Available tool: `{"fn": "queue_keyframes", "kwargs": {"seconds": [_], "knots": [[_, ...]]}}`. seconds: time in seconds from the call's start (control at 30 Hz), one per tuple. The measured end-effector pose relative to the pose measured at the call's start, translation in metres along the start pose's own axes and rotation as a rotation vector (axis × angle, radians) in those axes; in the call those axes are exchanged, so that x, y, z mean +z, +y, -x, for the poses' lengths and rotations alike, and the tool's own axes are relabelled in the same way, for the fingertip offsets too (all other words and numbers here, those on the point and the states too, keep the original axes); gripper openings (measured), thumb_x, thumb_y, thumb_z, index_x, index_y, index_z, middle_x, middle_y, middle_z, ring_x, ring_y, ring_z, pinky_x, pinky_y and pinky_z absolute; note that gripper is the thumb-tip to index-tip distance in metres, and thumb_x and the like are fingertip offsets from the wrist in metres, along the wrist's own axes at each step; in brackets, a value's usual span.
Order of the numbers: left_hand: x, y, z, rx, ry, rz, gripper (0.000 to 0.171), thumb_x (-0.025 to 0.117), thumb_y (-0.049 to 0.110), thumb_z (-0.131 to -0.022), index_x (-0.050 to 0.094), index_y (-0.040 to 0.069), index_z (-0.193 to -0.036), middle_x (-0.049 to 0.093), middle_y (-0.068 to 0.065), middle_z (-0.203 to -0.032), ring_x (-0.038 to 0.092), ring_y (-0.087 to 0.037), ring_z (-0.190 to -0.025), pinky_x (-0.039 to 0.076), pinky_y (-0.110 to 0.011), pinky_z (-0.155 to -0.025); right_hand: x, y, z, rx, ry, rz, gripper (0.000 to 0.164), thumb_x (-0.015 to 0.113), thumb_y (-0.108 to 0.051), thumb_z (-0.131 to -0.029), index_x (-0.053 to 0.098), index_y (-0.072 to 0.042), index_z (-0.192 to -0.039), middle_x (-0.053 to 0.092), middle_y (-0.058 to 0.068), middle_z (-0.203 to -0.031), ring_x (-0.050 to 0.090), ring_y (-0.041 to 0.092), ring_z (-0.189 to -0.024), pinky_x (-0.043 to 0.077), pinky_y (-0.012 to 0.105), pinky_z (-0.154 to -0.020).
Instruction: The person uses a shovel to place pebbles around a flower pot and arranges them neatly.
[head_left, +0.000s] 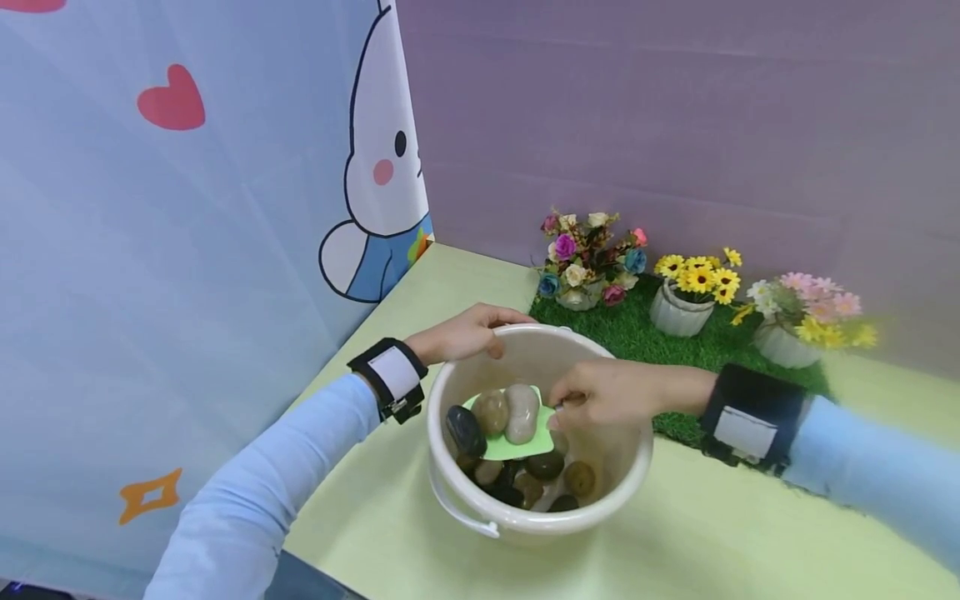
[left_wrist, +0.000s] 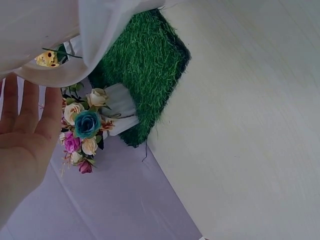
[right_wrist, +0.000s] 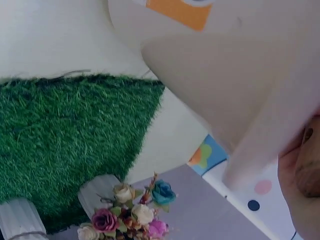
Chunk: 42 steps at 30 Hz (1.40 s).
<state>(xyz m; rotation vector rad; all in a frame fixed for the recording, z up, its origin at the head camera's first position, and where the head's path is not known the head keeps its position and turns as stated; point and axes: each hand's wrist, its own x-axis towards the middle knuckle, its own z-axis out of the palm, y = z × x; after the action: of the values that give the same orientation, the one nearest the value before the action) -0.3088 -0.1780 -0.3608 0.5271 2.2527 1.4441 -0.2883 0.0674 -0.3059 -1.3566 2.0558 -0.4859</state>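
Observation:
A cream bucket [head_left: 555,522] stands on the pale table with several smooth stones [head_left: 528,490] inside. My left hand [head_left: 461,333] grips its far left rim, thumb over the inside; in the left wrist view the fingers [left_wrist: 47,112] lie under the rim's outer side. Inside the bucket, my right hand [head_left: 611,392] holds a small shovel with a green blade [head_left: 517,450]. Its wooden handle [right_wrist: 311,167] shows at the edge of the right wrist view. On the blade rest a whitish stone [head_left: 522,414] and a brown stone [head_left: 491,412]. A black stone [head_left: 467,431] lies against the blade's left side.
Behind the bucket lies an artificial grass mat [head_left: 626,312] bearing pots of roses [head_left: 576,275], yellow flowers [head_left: 697,275] and pink-white flowers [head_left: 810,296]. A cartoon-printed sheet [head_left: 247,250] hangs at the left, a mauve cloth [head_left: 675,108] at the back. The bucket's handle [head_left: 465,517] hangs at its front.

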Motion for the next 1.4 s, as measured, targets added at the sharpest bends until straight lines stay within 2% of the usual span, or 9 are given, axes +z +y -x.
{"fn": "queue_keyframes", "kwargs": {"seconds": [0.23, 0.4, 0.7, 0.8, 1.0, 1.17, 1.3, 1.4], "knots": [[0.0, 0.002, 0.0, -0.008, 0.0, -0.006, 0.071, 0.045, -0.008, -0.079, 0.052, 0.008, -0.149, 0.06, -0.015, -0.141, 0.064, -0.027, -0.121, 0.056, -0.034, -0.092, -0.011, -0.005, 0.01, 0.041, 0.052, 0.013, 0.015, 0.062, -0.02, -0.098, 0.068, -0.01, -0.09, 0.042, -0.009, -0.068, 0.04, 0.003, -0.062, 0.036, 0.021, -0.062], [-0.001, 0.003, 0.001, -0.02, -0.005, -0.002, 0.071, 0.045, -0.008, -0.081, 0.051, 0.008, -0.149, 0.06, -0.016, -0.14, 0.064, -0.026, -0.119, 0.057, -0.034, -0.09, -0.014, -0.007, 0.017, 0.066, 0.053, 0.012, 0.015, 0.061, -0.023, -0.098, 0.069, -0.012, -0.092, 0.04, -0.01, -0.067, 0.037, 0.003, -0.06, 0.036, 0.021, -0.062], [0.001, 0.001, -0.003, 0.001, -0.019, -0.007, 0.068, 0.045, -0.006, -0.082, 0.051, 0.009, -0.149, 0.061, -0.016, -0.139, 0.064, -0.024, -0.113, 0.058, -0.033, -0.085, -0.018, -0.004, 0.036, 0.118, 0.061, 0.017, 0.016, 0.061, -0.025, -0.1, 0.07, -0.012, -0.096, 0.035, -0.01, -0.064, 0.03, 0.002, -0.057, 0.033, 0.021, -0.062], [-0.001, 0.001, -0.003, 0.006, -0.021, -0.015, 0.069, 0.045, -0.005, -0.082, 0.051, 0.008, -0.149, 0.059, -0.016, -0.14, 0.062, -0.025, -0.116, 0.057, -0.034, -0.089, -0.021, -0.004, 0.043, 0.135, 0.07, -0.008, 0.018, 0.06, -0.025, -0.1, 0.071, -0.01, -0.1, 0.036, -0.01, -0.065, 0.031, 0.002, -0.058, 0.034, 0.022, -0.062], [-0.004, 0.001, -0.001, 0.012, -0.008, -0.034, 0.069, 0.046, -0.004, -0.082, 0.049, 0.006, -0.15, 0.055, -0.016, -0.146, 0.055, -0.026, -0.125, 0.05, -0.037, -0.099, -0.031, -0.005, 0.054, 0.179, 0.145, -0.044, 0.02, 0.059, -0.023, -0.101, 0.072, -0.01, -0.105, 0.036, -0.008, -0.063, 0.03, 0.003, -0.054, 0.035, 0.022, -0.059], [-0.004, -0.001, -0.001, 0.018, -0.015, -0.011, 0.071, 0.046, -0.004, -0.079, 0.05, 0.005, -0.149, 0.057, -0.016, -0.144, 0.056, -0.022, -0.116, 0.049, -0.031, -0.091, -0.032, 0.001, 0.059, 0.194, 0.16, -0.037, 0.023, 0.058, -0.024, -0.101, 0.073, -0.01, -0.111, 0.037, -0.008, -0.062, 0.029, 0.004, -0.054, 0.035, 0.023, -0.057], [-0.002, -0.001, -0.002, 0.023, -0.029, 0.01, 0.071, 0.046, -0.003, -0.079, 0.05, 0.006, -0.149, 0.059, -0.016, -0.14, 0.059, -0.021, -0.112, 0.054, -0.031, -0.087, -0.029, 0.007, 0.063, 0.209, 0.155, -0.015, 0.021, 0.059, -0.023, -0.101, 0.073, -0.01, -0.11, 0.037, -0.009, -0.062, 0.03, 0.003, -0.054, 0.037, 0.023, -0.059], [-0.001, 0.0, -0.001, 0.032, -0.027, 0.002, 0.07, 0.046, -0.002, -0.08, 0.05, 0.007, -0.149, 0.059, -0.016, -0.14, 0.059, -0.021, -0.11, 0.053, -0.031, -0.087, -0.028, 0.01, 0.067, 0.231, 0.156, 0.004, 0.019, 0.059, -0.024, -0.101, 0.073, -0.013, -0.107, 0.037, -0.009, -0.062, 0.03, 0.003, -0.054, 0.037, 0.022, -0.06]]}}
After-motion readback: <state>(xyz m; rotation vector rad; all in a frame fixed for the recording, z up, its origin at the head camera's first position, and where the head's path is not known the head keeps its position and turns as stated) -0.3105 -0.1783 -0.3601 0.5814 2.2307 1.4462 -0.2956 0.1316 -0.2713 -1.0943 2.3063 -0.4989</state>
